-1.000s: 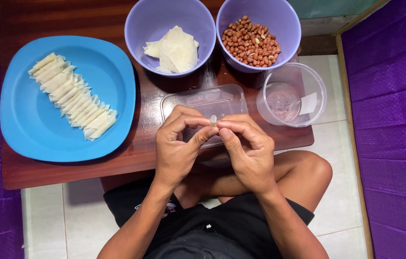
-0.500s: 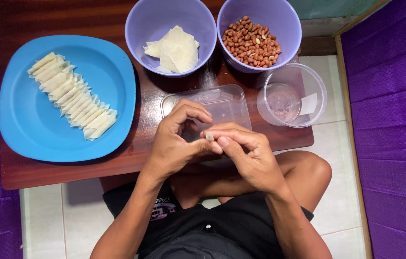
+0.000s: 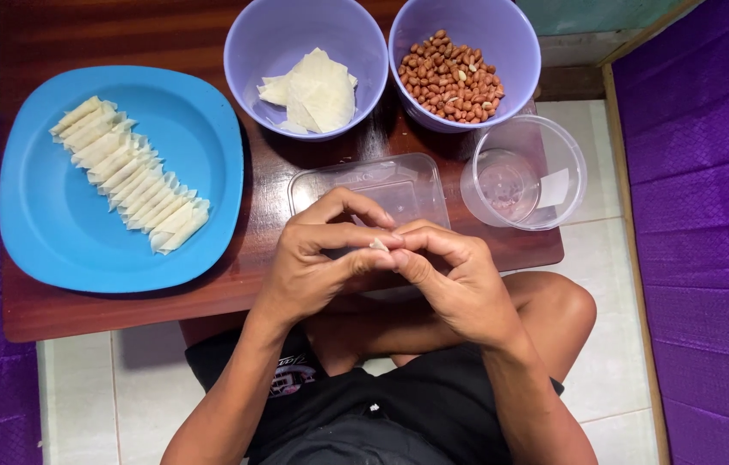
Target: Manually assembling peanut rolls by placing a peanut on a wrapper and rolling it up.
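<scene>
A small pale wrapper piece [image 3: 378, 245] was pinched between the fingertips of the left hand [image 3: 317, 263] and right hand [image 3: 450, 280], above the clear tray [image 3: 407, 185] on the bench [image 3: 123, 306]. Since a second earlier, the hands had closed tighter, suggesting rolling underway.

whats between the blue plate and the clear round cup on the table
In the head view, a clear rectangular container lies between the blue plate and the clear round cup, with bare dark wood on either side.

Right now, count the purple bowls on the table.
2. One bowl with pale wrappers sits at top centre; the other bowl, with peanuts, stands touching it on the right. None looks hidden.
</scene>
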